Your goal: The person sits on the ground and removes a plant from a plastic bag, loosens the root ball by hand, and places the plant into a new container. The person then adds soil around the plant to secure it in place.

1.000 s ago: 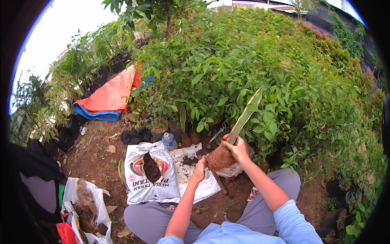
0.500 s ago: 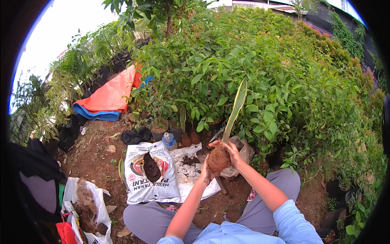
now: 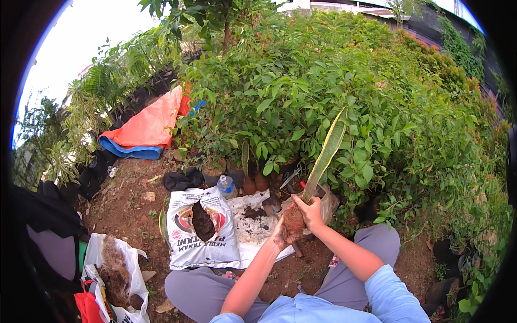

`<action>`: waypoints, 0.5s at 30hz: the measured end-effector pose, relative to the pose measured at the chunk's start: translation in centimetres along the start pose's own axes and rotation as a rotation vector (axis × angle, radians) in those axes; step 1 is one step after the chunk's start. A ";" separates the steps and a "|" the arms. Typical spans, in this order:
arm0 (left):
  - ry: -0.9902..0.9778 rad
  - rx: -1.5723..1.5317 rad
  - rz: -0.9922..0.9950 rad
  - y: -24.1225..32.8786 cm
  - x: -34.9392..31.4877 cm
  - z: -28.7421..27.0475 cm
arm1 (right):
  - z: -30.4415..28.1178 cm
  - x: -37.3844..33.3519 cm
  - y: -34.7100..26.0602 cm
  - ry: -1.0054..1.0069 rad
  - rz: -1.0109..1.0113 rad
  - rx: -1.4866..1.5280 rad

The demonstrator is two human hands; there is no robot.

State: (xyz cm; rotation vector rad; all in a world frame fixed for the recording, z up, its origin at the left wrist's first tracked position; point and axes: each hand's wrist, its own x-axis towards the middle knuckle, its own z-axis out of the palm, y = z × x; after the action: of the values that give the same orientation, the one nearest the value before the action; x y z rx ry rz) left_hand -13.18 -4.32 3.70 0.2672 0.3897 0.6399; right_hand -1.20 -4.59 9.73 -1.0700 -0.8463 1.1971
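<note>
Between my two hands is a snake plant leaf (image 3: 326,155), green with yellow edges, its base set in a ball of brown coconut fibre (image 3: 294,219). My left hand (image 3: 281,234) cups the ball from the left and below. My right hand (image 3: 312,213) wraps its upper right side, near the base of the leaf. The leaf leans up and to the right. Just left of my hands lies a white sack (image 3: 253,226) smeared with dark soil. Beside it, a printed white bag (image 3: 186,250) has a torn hole showing dark potting soil (image 3: 203,222).
A plastic water bottle (image 3: 226,185) stands behind the bags, with small brown fibre balls (image 3: 255,184) beside it. At lower left, an open white bag (image 3: 139,264) holds loose brown fibre. An orange tarp (image 3: 145,129) lies at far left. Dense leafy plants (image 3: 388,118) fill the back and right.
The leaf has tilted further right. My right hand has closed higher round the fibre ball, which looks more compact and more covered by my fingers.
</note>
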 end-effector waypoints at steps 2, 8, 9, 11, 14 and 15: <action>0.082 0.010 0.004 0.0 0.1 0.9 | -0.2 0.5 0.1 -0.077 0.030 0.035; 0.115 0.003 0.066 0.0 0.7 0.5 | -0.3 1.9 1.4 -0.114 -0.051 0.050; 0.157 0.003 0.082 -0.2 0.8 0.4 | 0.3 1.1 1.1 -0.070 -0.076 0.009; 0.159 0.032 0.095 -0.3 1.2 0.0 | 0.0 1.3 2.3 0.011 -0.166 -0.135; 0.200 0.043 0.037 0.0 1.6 1.5 | -0.7 1.3 1.4 0.074 -0.164 -0.192; 0.118 0.032 0.027 -0.1 1.5 1.1 | -0.8 1.5 0.9 0.065 -0.156 -0.199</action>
State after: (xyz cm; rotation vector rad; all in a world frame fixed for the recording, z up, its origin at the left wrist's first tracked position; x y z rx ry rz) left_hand -11.56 -3.55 4.26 0.2659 0.5101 0.6781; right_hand -0.42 -3.25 8.54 -1.1742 -0.9945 0.9572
